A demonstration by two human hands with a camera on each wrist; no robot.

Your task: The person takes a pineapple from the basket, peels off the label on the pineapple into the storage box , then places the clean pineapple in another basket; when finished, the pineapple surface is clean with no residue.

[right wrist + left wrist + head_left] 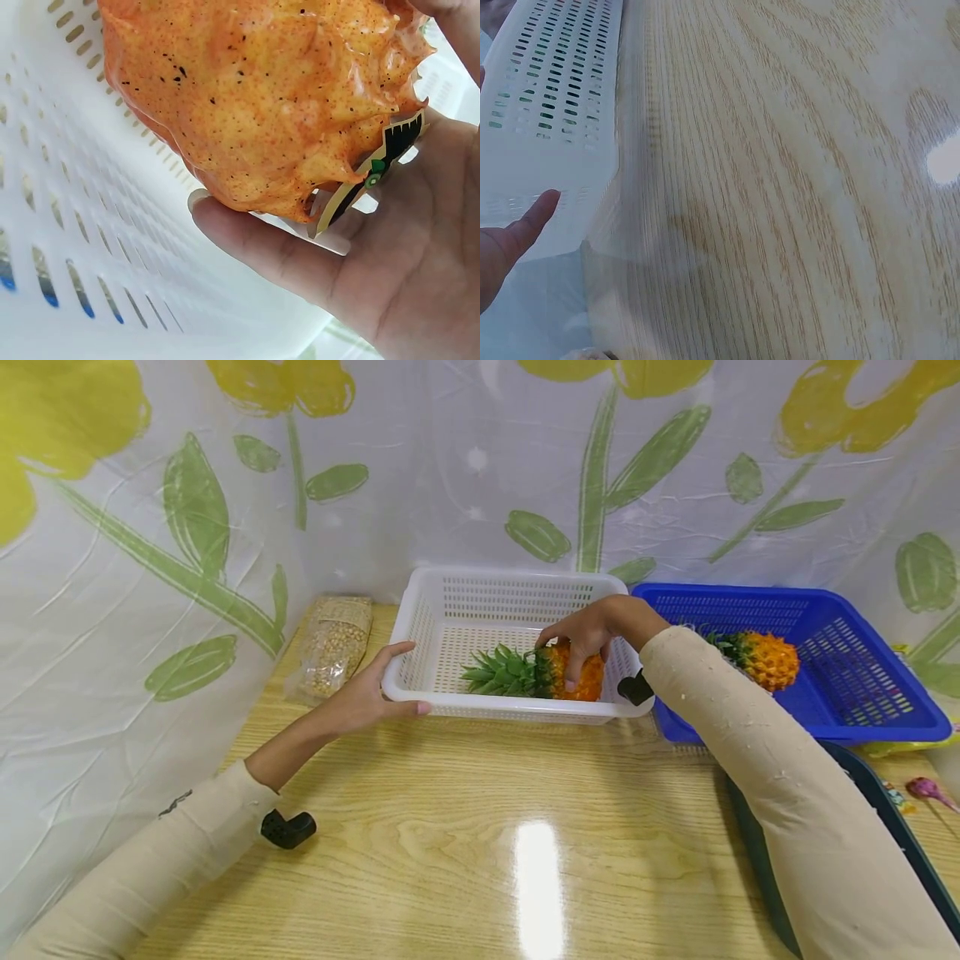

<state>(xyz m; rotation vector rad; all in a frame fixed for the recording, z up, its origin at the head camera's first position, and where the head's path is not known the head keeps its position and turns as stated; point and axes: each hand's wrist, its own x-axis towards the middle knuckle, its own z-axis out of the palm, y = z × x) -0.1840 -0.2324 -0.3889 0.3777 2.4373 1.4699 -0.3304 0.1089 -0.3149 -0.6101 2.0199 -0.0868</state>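
Note:
In the head view a white slotted basket (pixel 480 704) stands at the back of the table. My left hand (pixel 356 700) spans its front left corner, thumb along the front and a finger over the left rim. The left wrist view shows that thumb (pixel 529 225) straight against the wall. Inside the basket, my right hand (pixel 603 620) grips a pineapple (pixel 590 681) by its orange body, and its green crown points left. Up close in the right wrist view, the pineapple (pixel 255 105) is shiny, bumpy and black-flecked; a black-and-gold label (pixel 375 172) lies by the palm.
Right of the white basket stands a blue basket (pixel 862 733) with another orange pineapple (pixel 772 660) in it. A clear bag of pale grains (pixel 330 647) lies at the left. Under my right arm is a dark green tray (pixel 753 852). A flower-printed sheet hangs behind.

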